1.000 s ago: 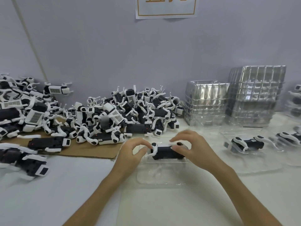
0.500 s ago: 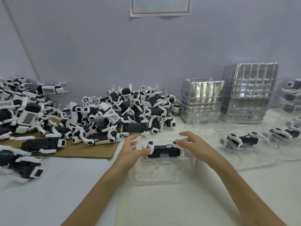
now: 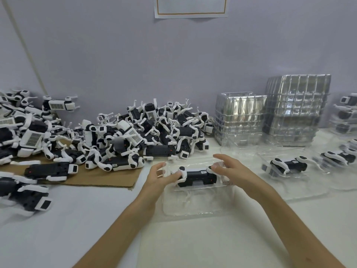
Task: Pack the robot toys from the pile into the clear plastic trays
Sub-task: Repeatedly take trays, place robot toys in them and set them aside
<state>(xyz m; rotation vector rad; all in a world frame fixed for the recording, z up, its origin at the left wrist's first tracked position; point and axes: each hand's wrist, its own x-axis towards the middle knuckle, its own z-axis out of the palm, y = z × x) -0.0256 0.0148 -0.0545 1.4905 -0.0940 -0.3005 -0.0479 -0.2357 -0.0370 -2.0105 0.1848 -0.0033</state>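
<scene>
A black-and-white robot toy (image 3: 197,176) lies on its side in the far half of a clear plastic tray (image 3: 193,206) in front of me. My left hand (image 3: 159,177) is at the toy's left end, thumb touching its white leg, the other fingers spread and straight. At the toy's right end is my right hand (image 3: 233,171), with its fingers stretched out over the tray and its thumb tip against the toy. The pile of robot toys (image 3: 135,136) lies behind and to the left, partly on brown cardboard (image 3: 81,179).
Two stacks of empty clear trays (image 3: 239,118) (image 3: 295,111) stand against the wall at the back right. Filled trays (image 3: 287,166) (image 3: 340,157) lie in a row to the right. More toys (image 3: 25,192) lie at the left edge. White tabletop (image 3: 193,244) shows nearest me.
Both hands had their fingers curled around the toy's ends; the fingers are now spread and straighter. The toy lies lower in the tray.
</scene>
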